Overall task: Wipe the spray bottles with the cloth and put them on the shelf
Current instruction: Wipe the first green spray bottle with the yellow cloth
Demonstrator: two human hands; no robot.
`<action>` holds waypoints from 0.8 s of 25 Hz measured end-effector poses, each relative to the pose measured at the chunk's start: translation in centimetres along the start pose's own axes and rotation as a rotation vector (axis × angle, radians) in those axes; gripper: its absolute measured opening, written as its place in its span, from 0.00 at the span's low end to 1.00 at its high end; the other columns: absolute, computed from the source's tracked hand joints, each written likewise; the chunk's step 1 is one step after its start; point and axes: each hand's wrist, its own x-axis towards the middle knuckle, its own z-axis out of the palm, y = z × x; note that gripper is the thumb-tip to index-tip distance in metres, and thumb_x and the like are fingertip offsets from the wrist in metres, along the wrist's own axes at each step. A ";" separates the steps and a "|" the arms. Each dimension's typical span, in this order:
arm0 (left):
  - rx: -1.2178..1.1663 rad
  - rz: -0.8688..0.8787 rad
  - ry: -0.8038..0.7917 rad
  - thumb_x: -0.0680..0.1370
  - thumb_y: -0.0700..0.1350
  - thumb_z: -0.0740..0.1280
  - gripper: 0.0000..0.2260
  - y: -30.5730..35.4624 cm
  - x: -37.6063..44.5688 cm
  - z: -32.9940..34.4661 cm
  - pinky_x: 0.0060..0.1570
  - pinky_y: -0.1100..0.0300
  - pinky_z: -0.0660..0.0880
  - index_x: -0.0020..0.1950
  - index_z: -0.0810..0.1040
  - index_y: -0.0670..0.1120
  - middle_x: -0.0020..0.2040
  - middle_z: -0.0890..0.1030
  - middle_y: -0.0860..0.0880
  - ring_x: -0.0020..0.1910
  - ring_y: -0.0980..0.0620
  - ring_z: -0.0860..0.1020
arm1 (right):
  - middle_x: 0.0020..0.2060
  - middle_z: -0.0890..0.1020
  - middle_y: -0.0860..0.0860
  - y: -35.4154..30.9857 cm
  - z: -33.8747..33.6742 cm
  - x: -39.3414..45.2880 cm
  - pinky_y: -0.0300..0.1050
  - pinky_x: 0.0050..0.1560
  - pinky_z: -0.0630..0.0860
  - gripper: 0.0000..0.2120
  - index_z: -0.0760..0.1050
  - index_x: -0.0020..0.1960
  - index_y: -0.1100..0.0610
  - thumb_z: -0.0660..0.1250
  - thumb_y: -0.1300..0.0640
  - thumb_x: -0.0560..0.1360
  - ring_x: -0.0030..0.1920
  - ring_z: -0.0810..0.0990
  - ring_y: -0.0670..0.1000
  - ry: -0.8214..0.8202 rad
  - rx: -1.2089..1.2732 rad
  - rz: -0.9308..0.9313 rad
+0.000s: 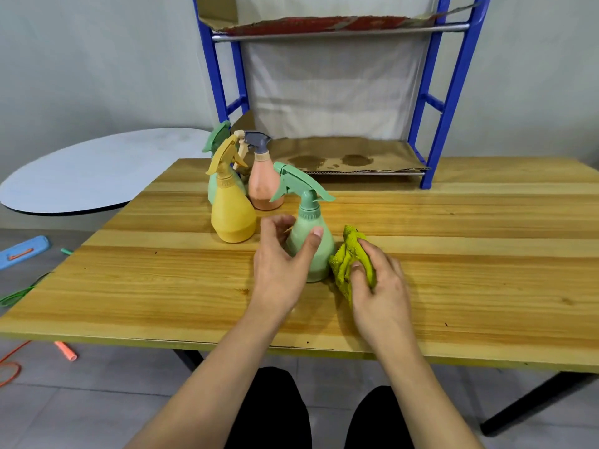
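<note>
A pale green spray bottle stands upright on the wooden table, with my left hand wrapped around its body. My right hand grips a bunched yellow-green cloth that touches the bottle's right side. Behind, to the left, stand a yellow spray bottle, a pink one with a grey trigger and another green one, mostly hidden. The blue shelf stands at the table's far edge, its lower level lined with cardboard.
The cardboard liner shows dark stains. An upper shelf level also carries cardboard. A round grey tabletop lies to the left beyond the table. On the floor are a blue object, cords and an orange piece.
</note>
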 end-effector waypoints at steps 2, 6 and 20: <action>-0.072 -0.005 -0.141 0.79 0.57 0.67 0.20 -0.8 0.2 -1.0 0.68 0.57 0.74 0.70 0.73 0.58 0.68 0.78 0.58 0.67 0.62 0.76 | 0.58 0.77 0.50 0.1 0.0 0.1 0.34 0.59 0.64 0.19 0.75 0.69 0.50 0.63 0.58 0.80 0.60 0.75 0.49 0.006 0.026 0.028; 0.026 0.038 -0.352 0.83 0.47 0.67 0.22 -1.0 0.9 -3.0 0.70 0.65 0.69 0.75 0.69 0.63 0.75 0.73 0.59 0.72 0.67 0.70 | 0.59 0.81 0.50 -0.8 -0.3 1.9 0.48 0.66 0.72 0.18 0.78 0.65 0.50 0.60 0.53 0.77 0.61 0.78 0.51 0.069 0.099 0.068; 0.098 0.151 -0.395 0.84 0.49 0.65 0.24 -0.5 0.3 -2.4 0.70 0.70 0.67 0.78 0.63 0.58 0.74 0.68 0.63 0.71 0.73 0.66 | 0.61 0.82 0.51 -2.6 -1.2 3.6 0.46 0.67 0.72 0.16 0.79 0.65 0.49 0.63 0.55 0.78 0.63 0.78 0.54 -0.122 -0.155 0.032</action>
